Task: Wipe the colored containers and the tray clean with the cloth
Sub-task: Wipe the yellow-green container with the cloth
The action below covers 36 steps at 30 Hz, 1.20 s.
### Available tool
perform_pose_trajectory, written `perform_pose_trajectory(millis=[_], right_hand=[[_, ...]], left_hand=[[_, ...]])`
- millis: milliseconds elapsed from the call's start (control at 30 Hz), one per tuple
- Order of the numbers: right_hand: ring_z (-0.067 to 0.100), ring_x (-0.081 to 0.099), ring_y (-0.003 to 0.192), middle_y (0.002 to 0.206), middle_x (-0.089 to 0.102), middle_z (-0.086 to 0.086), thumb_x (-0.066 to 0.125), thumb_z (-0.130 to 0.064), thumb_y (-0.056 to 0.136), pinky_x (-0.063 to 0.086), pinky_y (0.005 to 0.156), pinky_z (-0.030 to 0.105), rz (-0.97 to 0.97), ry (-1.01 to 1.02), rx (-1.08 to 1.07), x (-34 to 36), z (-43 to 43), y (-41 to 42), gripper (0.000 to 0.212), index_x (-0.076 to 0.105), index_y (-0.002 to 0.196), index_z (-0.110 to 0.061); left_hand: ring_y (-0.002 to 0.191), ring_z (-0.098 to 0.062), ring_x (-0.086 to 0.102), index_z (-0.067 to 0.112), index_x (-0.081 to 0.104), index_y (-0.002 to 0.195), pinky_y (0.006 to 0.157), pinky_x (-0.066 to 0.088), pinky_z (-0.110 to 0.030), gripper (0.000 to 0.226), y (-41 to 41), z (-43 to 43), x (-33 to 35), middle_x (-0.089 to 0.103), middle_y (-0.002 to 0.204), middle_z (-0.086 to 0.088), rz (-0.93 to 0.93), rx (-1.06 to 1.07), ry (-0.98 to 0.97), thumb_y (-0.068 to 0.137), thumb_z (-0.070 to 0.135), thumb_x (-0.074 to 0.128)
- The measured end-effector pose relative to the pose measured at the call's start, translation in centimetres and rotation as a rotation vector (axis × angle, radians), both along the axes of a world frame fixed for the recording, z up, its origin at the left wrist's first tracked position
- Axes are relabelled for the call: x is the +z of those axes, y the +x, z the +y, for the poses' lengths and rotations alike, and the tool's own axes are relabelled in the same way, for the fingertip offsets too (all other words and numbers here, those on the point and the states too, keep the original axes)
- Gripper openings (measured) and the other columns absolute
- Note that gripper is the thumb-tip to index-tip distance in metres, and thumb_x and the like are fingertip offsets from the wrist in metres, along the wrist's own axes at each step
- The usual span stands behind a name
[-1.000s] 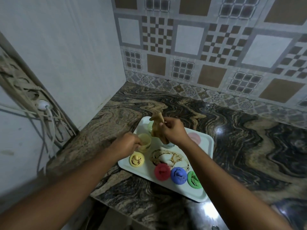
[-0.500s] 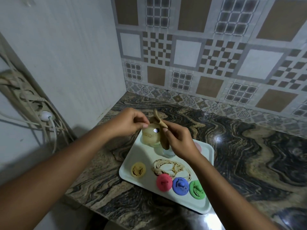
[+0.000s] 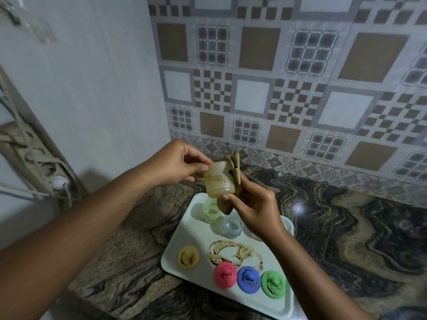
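**One head-worn view, angled down**

A single wide-angle camera on the person's head faces forward and down into the corner of a counter (image 3: 346, 227) — close above the left hand (image 3: 178, 162) and right hand (image 3: 254, 209), tray (image 3: 196, 232) low in frame, tiled wall (image 3: 288, 88) filling the top.

Four coloured lids (image 3: 225, 274), three containers (image 3: 218, 181) in plain view, one tray (image 3: 196, 236) and one cloth (image 3: 225, 205).

The cloth (image 3: 226, 205) is partly hidden behind the yellow container (image 3: 218, 181).
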State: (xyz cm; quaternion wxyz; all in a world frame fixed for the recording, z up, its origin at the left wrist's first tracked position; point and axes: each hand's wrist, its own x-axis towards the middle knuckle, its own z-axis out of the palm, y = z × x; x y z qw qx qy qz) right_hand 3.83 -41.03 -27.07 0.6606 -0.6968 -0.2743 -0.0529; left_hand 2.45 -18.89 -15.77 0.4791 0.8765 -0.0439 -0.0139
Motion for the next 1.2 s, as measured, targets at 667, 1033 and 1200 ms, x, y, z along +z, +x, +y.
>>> perform_pose_trajectory(millis=[667,1033,1200], right_hand=[[0.046,0.071,0.101,0.115,0.071,0.027,0.076,-0.002,0.087,0.059,0.085,0.022,-0.444,-0.094,-0.154,-0.2,-0.5,0.7,0.058,0.053,0.139,0.008],[0.036,0.062,0.125,0.138,0.059,0.026,0.077,0.005,0.083,0.056,0.101,0.035,-0.544,-0.099,-0.191,1.2,-1.5,1.2,0.06,0.054,0.138,0.008],[0.038,0.06,0.127,0.138,0.059,0.027,0.071,0.01,0.083,0.056,0.101,0.033,-0.55,-0.094,-0.217,0.8,-1.3,1.2,0.054,0.055,0.135,0.012]], left_hand=[[0.087,0.007,0.067,0.03,0.077,0.098,0.075,0.05,-0.007,0.018,-0.5,-3.5,1.8,0.073,0.09,0.02,-0.249,0.006,0.143,0.084,0.019,0.076],[0.084,-0.005,0.071,0.027,0.077,0.092,0.075,0.058,-0.024,0.017,-0.4,-3.0,1.8,0.076,0.085,0.011,-0.264,0.019,-0.013,0.085,0.012,0.074],[0.09,0.005,0.068,0.023,0.078,0.103,0.081,0.055,-0.014,0.019,-1.0,-4.6,2.3,0.075,0.096,0.015,-0.378,0.051,0.063,0.085,0.02,0.075]])
